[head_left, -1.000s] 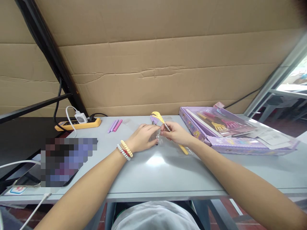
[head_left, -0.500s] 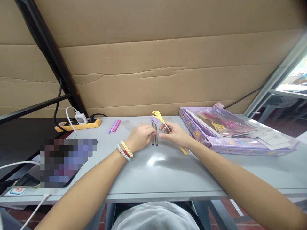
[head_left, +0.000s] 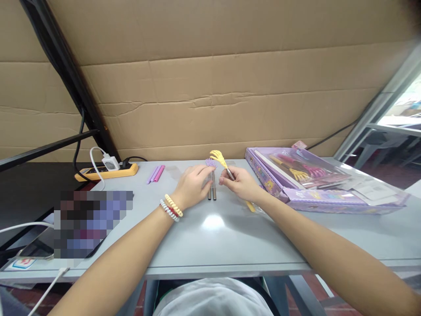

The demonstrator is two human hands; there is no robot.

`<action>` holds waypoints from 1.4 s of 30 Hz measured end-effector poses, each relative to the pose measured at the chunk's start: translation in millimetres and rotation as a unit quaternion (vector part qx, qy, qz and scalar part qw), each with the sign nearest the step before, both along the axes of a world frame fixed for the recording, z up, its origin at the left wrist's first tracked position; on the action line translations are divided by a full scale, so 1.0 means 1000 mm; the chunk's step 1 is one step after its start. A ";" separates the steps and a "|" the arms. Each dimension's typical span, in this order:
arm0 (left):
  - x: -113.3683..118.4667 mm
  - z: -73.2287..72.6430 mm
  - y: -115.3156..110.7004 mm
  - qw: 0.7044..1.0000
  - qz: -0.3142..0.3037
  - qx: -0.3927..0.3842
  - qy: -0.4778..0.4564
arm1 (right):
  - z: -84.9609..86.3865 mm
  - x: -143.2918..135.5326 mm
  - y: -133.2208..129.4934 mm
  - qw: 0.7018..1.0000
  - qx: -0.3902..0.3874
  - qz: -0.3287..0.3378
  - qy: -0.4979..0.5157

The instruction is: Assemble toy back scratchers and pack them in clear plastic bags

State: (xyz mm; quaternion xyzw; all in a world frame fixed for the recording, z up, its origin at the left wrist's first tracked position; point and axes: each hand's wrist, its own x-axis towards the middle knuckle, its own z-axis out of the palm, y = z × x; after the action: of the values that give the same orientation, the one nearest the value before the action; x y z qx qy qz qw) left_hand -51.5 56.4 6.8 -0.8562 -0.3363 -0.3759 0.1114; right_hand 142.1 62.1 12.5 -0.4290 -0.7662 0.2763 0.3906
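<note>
My right hand (head_left: pixel 241 182) is closed around the metal shaft of a small back scratcher with a yellow hand-shaped head (head_left: pixel 217 156), which points up and to the left. A yellow rod end (head_left: pixel 250 206) shows below that hand, in line with the shaft; whether they are joined is hidden. Two back scratchers with purple heads (head_left: pixel 210 162) and bare metal shafts (head_left: pixel 214 191) lie side by side on the grey table (head_left: pixel 184 241). My left hand (head_left: pixel 194 184) rests over them, fingers stretched and thumb apart, its fingertips at the shafts just below the heads.
Purple and pink tubes (head_left: pixel 159 173) lie at the back left, near a yellow power strip (head_left: pixel 128 170). A blurred-out device (head_left: pixel 92 224) is at the left. An open purple box (head_left: pixel 268 175) with packaged back scratchers (head_left: pixel 297 173) stands at the right. Cardboard (head_left: pixel 210 79) lines the back.
My left fingers have straightened and spread over the purple back scratchers. The yellow back scratcher's head has moved slightly right and up in my right hand.
</note>
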 end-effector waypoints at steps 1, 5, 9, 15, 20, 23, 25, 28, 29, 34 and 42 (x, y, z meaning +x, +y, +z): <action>0.000 0.001 -0.001 1.000 0.013 0.018 -0.019 | 0.000 0.000 0.001 1.000 -0.005 -0.007 0.015; 0.000 0.006 -0.004 0.997 0.048 0.042 -0.051 | 0.000 -0.001 0.003 0.995 -0.041 -0.025 0.092; 0.000 0.008 -0.006 0.999 0.015 -0.040 -0.002 | -0.001 -0.005 0.001 0.977 -0.088 -0.024 0.191; 0.003 0.007 -0.008 0.981 0.016 -0.167 0.102 | 0.002 -0.009 -0.005 0.961 -0.151 -0.032 0.231; 0.002 0.004 -0.004 0.988 0.016 -0.150 0.028 | 0.001 -0.009 -0.006 0.952 -0.171 -0.017 0.251; 0.002 0.002 -0.002 0.983 -0.008 -0.177 -0.049 | 0.002 -0.009 -0.005 0.951 -0.175 -0.012 0.256; 0.004 0.000 -0.001 0.966 -0.024 -0.233 -0.111 | 0.002 -0.009 -0.005 0.952 -0.176 -0.007 0.252; 0.007 -0.001 0.002 0.916 -0.053 -0.323 -0.231 | 0.001 -0.008 -0.004 0.955 -0.181 -0.002 0.235; 0.008 -0.001 0.002 0.896 -0.070 -0.348 -0.267 | 0.000 -0.008 -0.003 0.957 -0.183 -0.001 0.225; 0.008 0.003 0.000 0.819 -0.158 -0.444 -0.327 | -0.003 -0.007 -0.002 0.968 -0.193 0.013 0.161; 0.008 0.008 0.000 0.813 -0.081 -0.438 -0.375 | -0.003 -0.007 -0.006 0.991 -0.114 0.024 0.061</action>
State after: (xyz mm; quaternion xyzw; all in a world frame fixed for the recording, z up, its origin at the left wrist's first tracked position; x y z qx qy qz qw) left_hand -43.3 56.8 14.8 -0.6309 -0.4109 -0.4883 -0.4412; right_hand 135.5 56.3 9.9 -0.4343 -0.7147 0.3968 0.3785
